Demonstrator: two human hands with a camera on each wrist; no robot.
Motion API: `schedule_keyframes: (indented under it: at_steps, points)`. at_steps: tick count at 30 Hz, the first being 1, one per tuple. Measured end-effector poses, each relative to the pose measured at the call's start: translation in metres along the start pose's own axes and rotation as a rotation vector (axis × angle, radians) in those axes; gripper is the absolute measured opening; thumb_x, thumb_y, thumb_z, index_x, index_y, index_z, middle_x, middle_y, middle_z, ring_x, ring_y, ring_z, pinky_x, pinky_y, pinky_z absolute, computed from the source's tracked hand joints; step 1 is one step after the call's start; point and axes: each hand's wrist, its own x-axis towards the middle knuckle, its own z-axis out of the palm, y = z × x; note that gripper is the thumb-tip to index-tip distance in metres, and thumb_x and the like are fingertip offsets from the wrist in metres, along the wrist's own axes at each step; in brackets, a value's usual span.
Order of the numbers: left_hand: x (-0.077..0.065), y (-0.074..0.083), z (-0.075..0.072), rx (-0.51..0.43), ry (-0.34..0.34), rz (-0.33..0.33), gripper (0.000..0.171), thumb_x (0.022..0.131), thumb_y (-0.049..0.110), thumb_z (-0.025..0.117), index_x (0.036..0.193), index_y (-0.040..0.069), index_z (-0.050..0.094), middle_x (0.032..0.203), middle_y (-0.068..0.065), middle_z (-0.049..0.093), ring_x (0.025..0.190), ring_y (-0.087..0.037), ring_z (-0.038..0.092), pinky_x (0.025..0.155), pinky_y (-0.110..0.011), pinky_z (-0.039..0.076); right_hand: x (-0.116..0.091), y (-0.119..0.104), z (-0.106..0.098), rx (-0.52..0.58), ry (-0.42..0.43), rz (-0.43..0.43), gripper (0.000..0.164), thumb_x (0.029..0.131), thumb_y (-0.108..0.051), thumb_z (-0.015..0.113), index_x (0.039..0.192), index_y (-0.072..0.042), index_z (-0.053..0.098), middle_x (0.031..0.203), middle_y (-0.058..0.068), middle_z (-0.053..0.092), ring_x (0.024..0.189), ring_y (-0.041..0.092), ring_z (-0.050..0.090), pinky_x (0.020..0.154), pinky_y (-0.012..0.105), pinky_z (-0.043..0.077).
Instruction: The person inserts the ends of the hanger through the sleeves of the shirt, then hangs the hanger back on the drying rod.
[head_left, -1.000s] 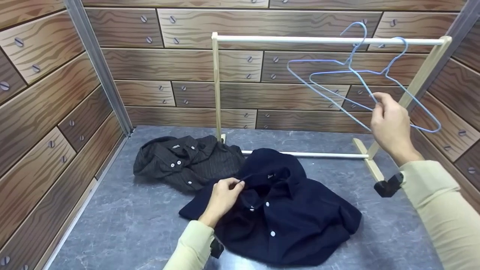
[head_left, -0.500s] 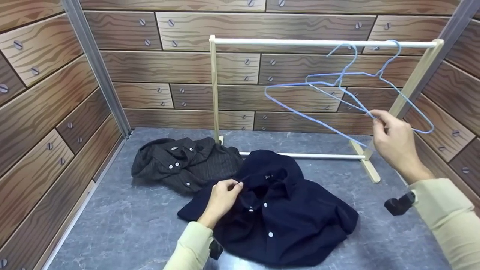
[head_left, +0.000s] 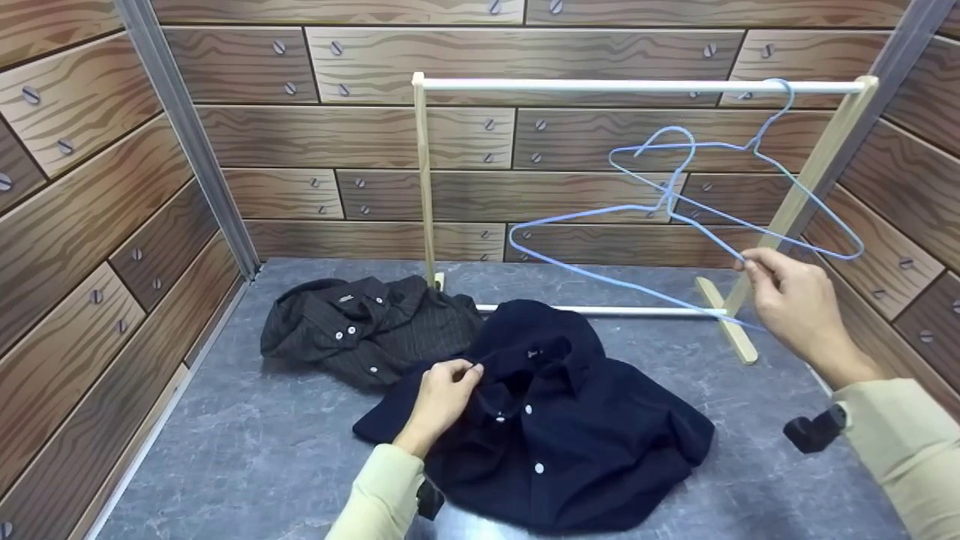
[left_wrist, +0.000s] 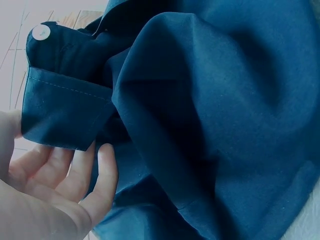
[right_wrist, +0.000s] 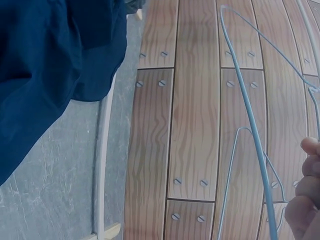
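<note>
- Navy shirt (head_left: pixel 600 431): lies crumpled on the tabletop (head_left: pixel 247 450), lower ctr of frame, collar end up, white btns (head_left: pixel 539 468) down the front.
- L hand (head_left: pixel 442 397): pinches the shirt's collar edge btwn thumb & fingers, lower ctr; L wrist view shows a collar flap w/ a white btn by the thumb.
- Blue hanger (head_left: pixel 667 196): in mid-air, R of ctr, tilted, hook up & clear of the rack's top bar; nothing on it.
- R hand (head_left: pixel 799 304): thumb & fingers clamped on the hanger's R sloping arm, right side of frame. Hands well apart.
- Dark grey striped shirt (head_left: pixel 390 322): bunched on the tabletop, L of ctr, just beside the navy one.
- 2nd hanger (head_left: pixel 756 144): blue too, hooked over the top bar, upper R.
- Rack (head_left: pixel 637 85): pale posts, white bars, stands behind the shirts, ctr to R.
- Bkgd: wood-print walls (head_left: pixel 375 135) w/ printed screws, back & both sides.
</note>
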Motion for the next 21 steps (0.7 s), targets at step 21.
schedule_keyframes:
  at_steps: [21]
  points:
    - [0.017, 0.022, -0.015, -0.035, -0.026, 0.004, 0.021, 0.094, 0.031, 0.062, 0.087, 0.017, 0.076, 0.084, 0.003, 0.072, 0.083, -0.015, 0.062, 0.084, -0.033, 0.05, -0.019, 0.008, -0.007, -0.029, -0.083, -0.139, 0.01, 0.088, 0.0, 0.065, 0.091, -0.006, 0.073, 0.075, 0.009, 0.074, 0.06, -0.012, 0.043, 0.057, 0.02, 0.034]
